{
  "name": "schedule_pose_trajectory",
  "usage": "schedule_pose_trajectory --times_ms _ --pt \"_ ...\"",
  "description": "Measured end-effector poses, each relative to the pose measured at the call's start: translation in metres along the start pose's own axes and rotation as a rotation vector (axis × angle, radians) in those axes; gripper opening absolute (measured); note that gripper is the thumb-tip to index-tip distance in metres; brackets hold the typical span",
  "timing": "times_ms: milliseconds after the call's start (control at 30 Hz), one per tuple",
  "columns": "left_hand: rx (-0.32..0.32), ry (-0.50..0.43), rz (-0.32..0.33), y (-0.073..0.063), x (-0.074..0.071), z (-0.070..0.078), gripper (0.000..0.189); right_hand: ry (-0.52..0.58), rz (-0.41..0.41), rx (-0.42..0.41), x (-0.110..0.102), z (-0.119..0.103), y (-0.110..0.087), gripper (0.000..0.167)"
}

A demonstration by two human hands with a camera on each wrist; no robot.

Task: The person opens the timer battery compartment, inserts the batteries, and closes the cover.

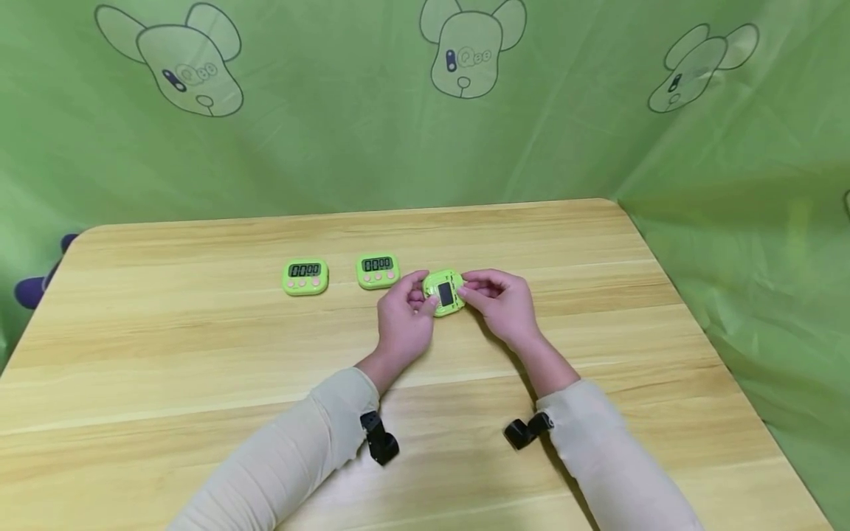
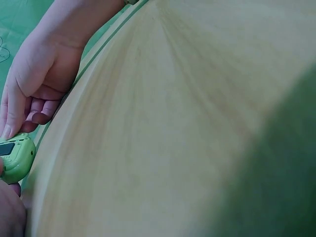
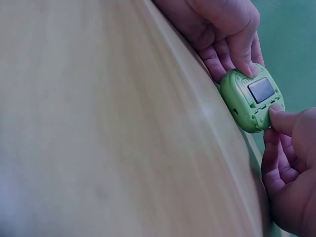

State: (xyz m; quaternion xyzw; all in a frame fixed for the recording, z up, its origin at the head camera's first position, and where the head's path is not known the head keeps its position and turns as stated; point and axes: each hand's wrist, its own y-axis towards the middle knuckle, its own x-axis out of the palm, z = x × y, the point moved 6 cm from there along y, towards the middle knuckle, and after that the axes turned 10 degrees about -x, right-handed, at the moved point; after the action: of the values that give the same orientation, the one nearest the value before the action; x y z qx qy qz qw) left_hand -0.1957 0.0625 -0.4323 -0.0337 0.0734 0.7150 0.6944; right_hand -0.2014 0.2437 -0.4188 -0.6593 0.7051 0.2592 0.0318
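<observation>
A green digital timer (image 1: 446,293) is held between both hands, its back side turned up. That back carries a dark rectangle and, in the right wrist view, small slots along one edge of the timer (image 3: 253,98). My left hand (image 1: 405,321) pinches it at the left side, thumb on the back face. From the right, my right hand (image 1: 508,308) grips the opposite edge between thumb and fingers. Two more green timers lie face up to the left: a near one (image 1: 378,271) beside the left hand and a farther one (image 1: 305,277), both displays reading 00:00.
The wood-grain table (image 1: 199,346) extends around the hands. Behind it and along its right side hangs a green curtain (image 1: 345,133) with printed mouse heads. A purple object (image 1: 29,292) shows past the left table edge.
</observation>
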Motion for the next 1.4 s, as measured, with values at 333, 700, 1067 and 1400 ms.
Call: schedule_pose_trajectory --times_ms 333,700,1067,1400 --pt "0.012 0.000 0.006 0.001 0.001 -0.001 0.040 0.001 0.099 -0.118 0.001 -0.001 -0.003 0.018" --pt "0.000 0.001 0.009 0.000 0.002 -0.002 0.040 0.047 0.003 -0.056 -0.001 0.005 0.000 0.016" --pt "0.004 0.014 0.017 -0.002 0.000 -0.003 0.039 0.108 -0.286 0.208 0.002 0.019 0.009 0.026" --pt "0.041 0.033 0.049 0.000 -0.002 0.001 0.038 0.071 -0.201 0.171 0.006 0.015 0.007 0.026"
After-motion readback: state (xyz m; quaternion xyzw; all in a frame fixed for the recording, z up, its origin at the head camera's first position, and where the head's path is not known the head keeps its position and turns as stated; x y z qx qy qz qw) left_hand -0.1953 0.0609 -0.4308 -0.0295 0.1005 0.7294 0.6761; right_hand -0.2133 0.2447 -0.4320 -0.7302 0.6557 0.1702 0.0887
